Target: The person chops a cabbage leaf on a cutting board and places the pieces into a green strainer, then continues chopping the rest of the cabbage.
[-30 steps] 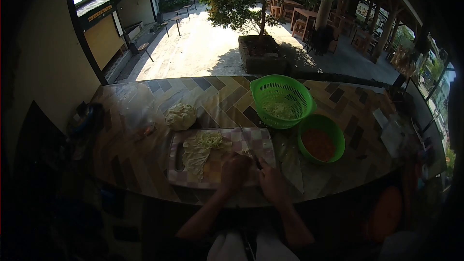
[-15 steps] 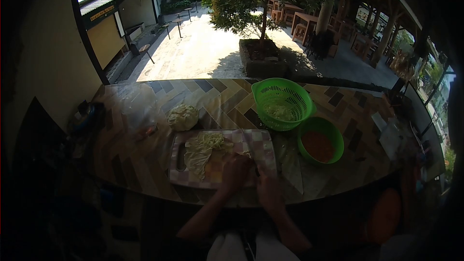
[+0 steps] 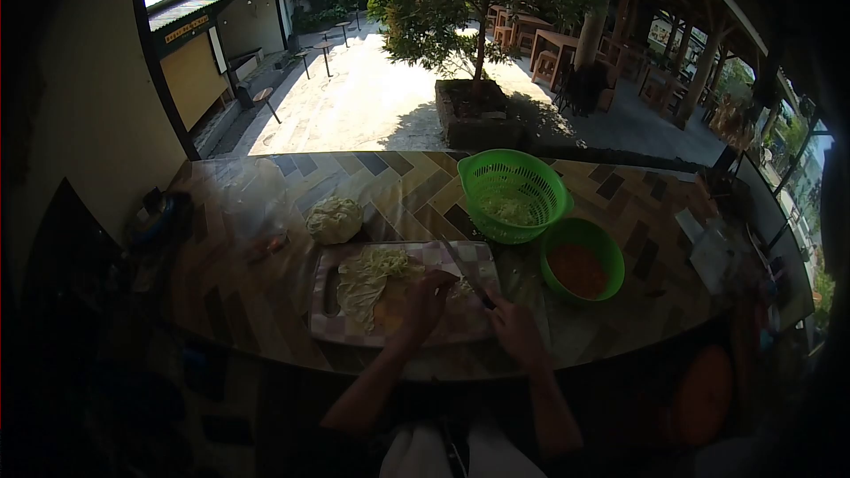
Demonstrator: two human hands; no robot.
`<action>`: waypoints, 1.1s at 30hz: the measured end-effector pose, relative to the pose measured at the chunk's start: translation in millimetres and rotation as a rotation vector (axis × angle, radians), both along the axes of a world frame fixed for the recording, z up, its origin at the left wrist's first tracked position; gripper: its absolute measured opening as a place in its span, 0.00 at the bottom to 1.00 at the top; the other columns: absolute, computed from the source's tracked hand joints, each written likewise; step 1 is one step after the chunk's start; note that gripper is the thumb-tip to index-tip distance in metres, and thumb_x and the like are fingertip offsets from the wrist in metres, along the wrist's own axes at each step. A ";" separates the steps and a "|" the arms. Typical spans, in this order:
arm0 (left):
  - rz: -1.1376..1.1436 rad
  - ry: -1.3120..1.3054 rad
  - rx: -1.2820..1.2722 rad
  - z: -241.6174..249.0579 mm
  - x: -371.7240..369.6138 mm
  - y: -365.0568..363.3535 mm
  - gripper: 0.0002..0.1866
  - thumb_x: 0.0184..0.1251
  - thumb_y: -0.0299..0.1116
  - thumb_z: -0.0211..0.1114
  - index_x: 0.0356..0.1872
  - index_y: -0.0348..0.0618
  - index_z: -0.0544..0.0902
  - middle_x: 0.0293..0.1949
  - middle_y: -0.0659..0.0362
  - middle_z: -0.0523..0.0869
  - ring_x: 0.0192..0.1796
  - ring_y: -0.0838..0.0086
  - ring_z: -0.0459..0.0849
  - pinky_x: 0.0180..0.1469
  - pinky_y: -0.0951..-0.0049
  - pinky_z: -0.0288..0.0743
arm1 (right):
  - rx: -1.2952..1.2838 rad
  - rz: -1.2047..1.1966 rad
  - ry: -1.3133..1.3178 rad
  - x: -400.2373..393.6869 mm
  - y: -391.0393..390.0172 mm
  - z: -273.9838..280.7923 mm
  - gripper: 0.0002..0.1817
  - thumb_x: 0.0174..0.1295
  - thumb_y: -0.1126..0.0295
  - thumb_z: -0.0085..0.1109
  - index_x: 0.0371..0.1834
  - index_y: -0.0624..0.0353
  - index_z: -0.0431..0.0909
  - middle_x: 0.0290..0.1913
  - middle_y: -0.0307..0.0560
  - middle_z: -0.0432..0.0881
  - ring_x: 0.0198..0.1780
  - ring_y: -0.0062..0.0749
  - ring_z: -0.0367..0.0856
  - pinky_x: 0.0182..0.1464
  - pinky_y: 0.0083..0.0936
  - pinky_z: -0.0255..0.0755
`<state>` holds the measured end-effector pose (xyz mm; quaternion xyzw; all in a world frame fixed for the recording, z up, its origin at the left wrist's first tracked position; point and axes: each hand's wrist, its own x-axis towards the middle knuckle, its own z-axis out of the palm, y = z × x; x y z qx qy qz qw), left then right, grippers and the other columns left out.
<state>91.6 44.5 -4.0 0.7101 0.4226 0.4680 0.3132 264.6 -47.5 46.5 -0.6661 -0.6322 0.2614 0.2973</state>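
Pink-and-white checked board [image 3: 482,262] beneath the left hand [image 3: 427,304]; green colander [image 3: 551,188] and green bowl [image 3: 608,246] beyond the right hand [image 3: 517,329].

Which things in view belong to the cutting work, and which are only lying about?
Seemingly in use:
- knife in right hand
- left hand
- checkered cutting board
- cabbage leaf
- cabbage head
- green colander
- green bowl

Probably just lying about:
- clear plastic
- pale item at right, unclear

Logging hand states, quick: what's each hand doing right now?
Left hand: over the cutting board; whether it holds anything can't be told.
Right hand: closed, holding the knife.
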 end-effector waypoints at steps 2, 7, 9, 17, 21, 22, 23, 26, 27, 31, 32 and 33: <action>0.014 0.039 0.043 0.1 -0.9 4.4 0.07 0.58 0.24 0.64 0.37 0.36 0.86 0.39 0.47 0.87 0.43 0.54 0.86 0.48 0.62 0.77 | 0.067 -0.008 0.003 -0.7 -5.7 -16.9 0.22 0.65 0.69 0.58 0.62 0.63 0.74 0.38 0.67 0.82 0.41 0.56 0.84 0.41 0.38 0.74; -0.041 0.134 0.079 -12.0 2.8 19.6 0.08 0.56 0.23 0.65 0.36 0.35 0.86 0.38 0.47 0.86 0.45 0.52 0.83 0.49 0.59 0.76 | 0.003 -0.061 0.100 -8.5 -13.5 -7.0 0.23 0.65 0.69 0.58 0.63 0.63 0.74 0.33 0.65 0.82 0.37 0.52 0.84 0.40 0.36 0.73; -0.026 0.164 0.074 -9.2 4.5 18.9 0.08 0.55 0.24 0.65 0.36 0.34 0.86 0.37 0.47 0.86 0.44 0.52 0.83 0.49 0.58 0.76 | 0.033 -0.076 0.103 -10.0 -15.2 -9.6 0.23 0.65 0.69 0.58 0.63 0.63 0.74 0.31 0.63 0.81 0.34 0.50 0.84 0.39 0.36 0.73; -0.049 0.191 -0.074 3.0 -1.1 4.2 0.08 0.57 0.27 0.65 0.35 0.34 0.87 0.37 0.46 0.86 0.48 0.53 0.82 0.51 0.58 0.75 | 0.009 -0.125 0.057 -27.8 -24.6 -4.7 0.23 0.66 0.69 0.57 0.64 0.62 0.73 0.29 0.62 0.80 0.33 0.52 0.83 0.37 0.38 0.73; -0.146 0.147 0.098 -4.7 -7.5 0.4 0.08 0.58 0.26 0.64 0.35 0.34 0.87 0.38 0.47 0.86 0.48 0.54 0.82 0.51 0.59 0.75 | 0.060 -0.106 0.021 -28.9 -27.3 -14.1 0.24 0.65 0.71 0.56 0.65 0.61 0.72 0.31 0.63 0.81 0.35 0.56 0.83 0.37 0.42 0.73; -0.136 0.172 0.143 -5.7 -8.0 -0.4 0.08 0.58 0.27 0.64 0.35 0.34 0.87 0.38 0.47 0.86 0.46 0.54 0.83 0.50 0.59 0.76 | 0.028 -0.109 0.001 -30.2 -27.3 -11.5 0.24 0.64 0.71 0.55 0.65 0.61 0.72 0.31 0.64 0.81 0.36 0.57 0.83 0.37 0.42 0.73; -0.125 0.198 0.187 -5.8 -8.5 -2.1 0.09 0.57 0.27 0.64 0.35 0.35 0.88 0.38 0.47 0.87 0.43 0.55 0.84 0.48 0.60 0.77 | -0.004 -0.110 -0.018 -32.4 -28.4 -6.2 0.24 0.64 0.72 0.55 0.65 0.61 0.72 0.31 0.64 0.81 0.36 0.57 0.83 0.37 0.43 0.73; -0.075 0.186 0.179 -7.7 -5.1 -7.2 0.09 0.56 0.28 0.65 0.34 0.35 0.88 0.37 0.48 0.88 0.41 0.56 0.85 0.47 0.61 0.78 | -0.077 -0.117 -0.082 -40.7 -28.8 -7.8 0.24 0.64 0.73 0.53 0.65 0.61 0.71 0.32 0.66 0.81 0.37 0.58 0.83 0.37 0.45 0.73; -0.058 0.167 0.155 -7.7 -3.7 -8.1 0.09 0.55 0.28 0.65 0.34 0.36 0.88 0.36 0.49 0.88 0.42 0.57 0.85 0.47 0.61 0.78 | -0.096 -0.122 -0.104 -43.7 -28.5 -9.8 0.24 0.64 0.73 0.53 0.65 0.61 0.71 0.33 0.67 0.80 0.38 0.59 0.83 0.38 0.45 0.73; -0.092 0.224 0.080 -4.3 -3.7 -10.1 0.08 0.57 0.26 0.64 0.35 0.35 0.87 0.37 0.46 0.86 0.43 0.54 0.84 0.48 0.59 0.77 | -0.097 -0.110 -0.126 -46.9 -18.5 -15.2 0.24 0.67 0.70 0.51 0.67 0.59 0.69 0.37 0.67 0.82 0.41 0.61 0.82 0.43 0.49 0.74; -0.089 0.225 0.067 -8.3 -3.2 -8.9 0.08 0.56 0.26 0.64 0.35 0.35 0.87 0.37 0.46 0.86 0.42 0.54 0.85 0.47 0.59 0.77 | -0.061 -0.101 -0.085 -41.9 -9.7 -21.2 0.24 0.66 0.71 0.51 0.66 0.60 0.70 0.36 0.67 0.82 0.40 0.61 0.82 0.41 0.48 0.73; -0.086 0.228 0.055 -10.4 -3.4 -8.2 0.07 0.56 0.26 0.65 0.34 0.35 0.87 0.36 0.46 0.86 0.42 0.55 0.85 0.46 0.59 0.78 | -0.024 -0.090 -0.043 -37.3 -3.1 -22.7 0.24 0.65 0.72 0.52 0.65 0.61 0.71 0.36 0.68 0.81 0.39 0.62 0.82 0.39 0.47 0.73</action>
